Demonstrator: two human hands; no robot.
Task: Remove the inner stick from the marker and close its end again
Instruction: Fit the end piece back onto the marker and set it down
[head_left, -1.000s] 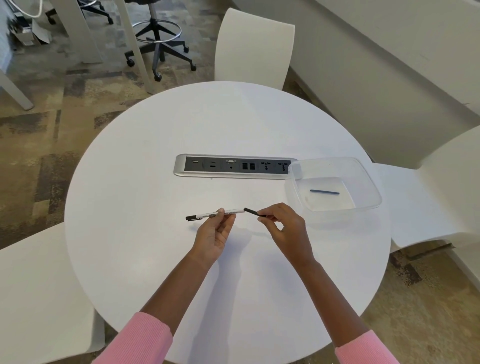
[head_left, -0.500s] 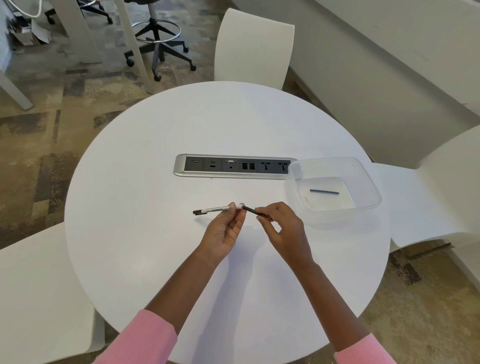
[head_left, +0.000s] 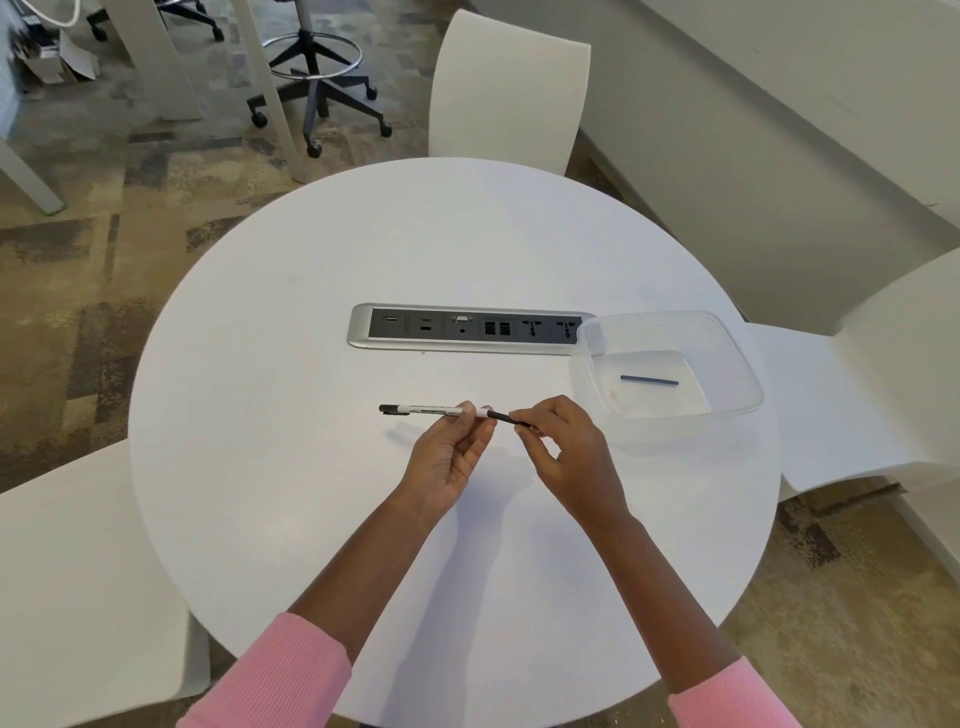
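A slim white marker (head_left: 431, 410) with a black cap on its left end is held level above the round white table (head_left: 291, 322). My left hand (head_left: 447, 457) pinches its right part from below. My right hand (head_left: 566, 457) pinches a thin black end piece (head_left: 500, 415) whose left tip meets the marker's open right end. How deep it sits I cannot tell. A thin dark blue stick (head_left: 649, 381) lies alone in the clear plastic container (head_left: 748, 374) to the right.
A silver and black socket panel (head_left: 467, 328) is set into the table beyond my hands, its right end touching the container. White chairs stand at the far side (head_left: 509, 88), the right (head_left: 883, 374) and the near left (head_left: 78, 597). An office stool (head_left: 317, 67) stands on the carpet.
The black end piece, held apart from the marker a second ago, has been brought left to the marker's right end. My left hand slid along the marker toward that end.
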